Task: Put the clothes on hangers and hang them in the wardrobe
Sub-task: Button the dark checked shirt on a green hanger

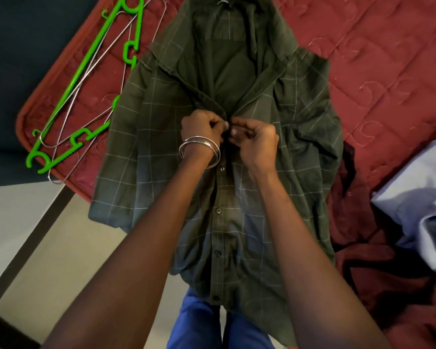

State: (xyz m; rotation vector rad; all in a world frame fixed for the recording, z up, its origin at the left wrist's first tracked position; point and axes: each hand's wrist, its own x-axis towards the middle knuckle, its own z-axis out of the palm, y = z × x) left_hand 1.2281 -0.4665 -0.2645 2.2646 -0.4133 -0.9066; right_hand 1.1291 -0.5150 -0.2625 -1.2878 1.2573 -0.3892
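Observation:
A dark green checked shirt (282, 152) lies front-up on the red quilted bed (378, 71), collar away from me, its hem hanging over the near edge. My left hand (202, 128), with silver bangles on the wrist, pinches the left side of the button placket just below the collar opening. My right hand (254, 137) pinches the right side at the same spot, fingertips almost touching the left's. Buttons below my hands are closed. A green plastic hanger (86, 64) and thin metal wire hangers (68, 114) lie on the bed's left corner, partly under the shirt's sleeve.
A dark red garment (393, 280) lies crumpled at the right of the shirt, and a pale blue garment (418, 205) is beside it at the right edge. The bed corner ends at left over a pale floor (48, 248). My blue trousers (199, 321) show below.

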